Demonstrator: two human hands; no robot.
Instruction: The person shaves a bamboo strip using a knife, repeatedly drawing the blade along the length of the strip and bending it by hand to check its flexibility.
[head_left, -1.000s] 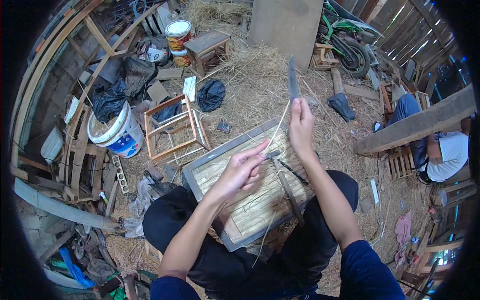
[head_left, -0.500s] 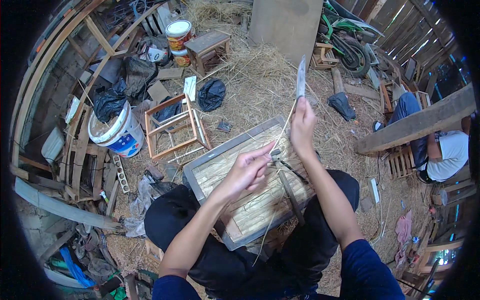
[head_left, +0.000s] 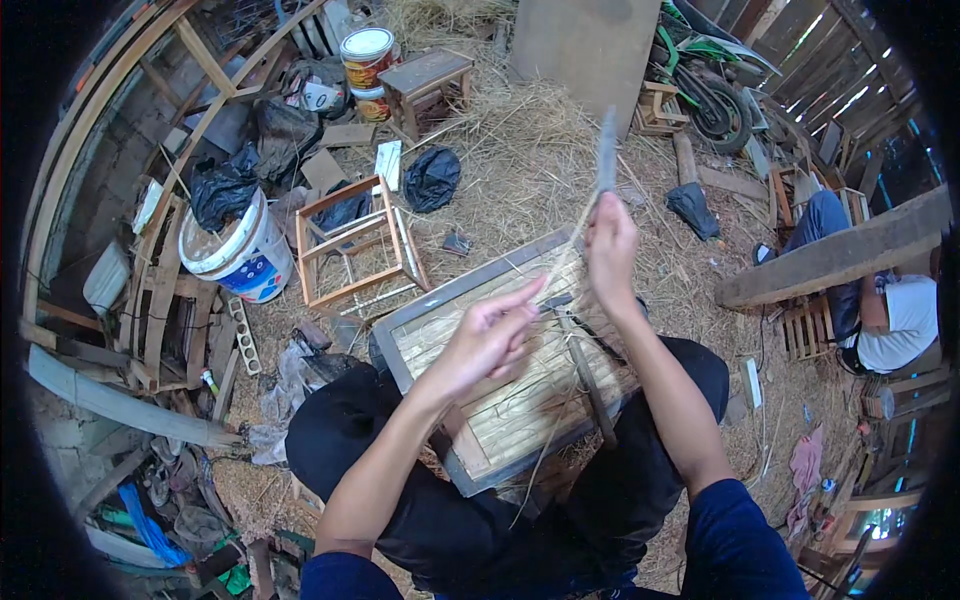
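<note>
A rectangular grey-framed panel with a woven straw-coloured face rests across my lap. My right hand is raised over its far edge, closed on a thin flat blade that points up and is blurred. A pale straw strip runs from that hand down toward the panel. My left hand hovers above the panel's middle, fingers pinched around the lower end of the strip. A hammer lies on the woven face, its head near my hands.
Straw covers the ground ahead. A wooden frame box and a white bucket stand to the left, a small wooden stool and paint cans farther back. Another person sits at the right behind a timber beam.
My right hand has lifted the blade slightly and shifted it right, drawing the strip up. My left hand stays over the panel's middle.
</note>
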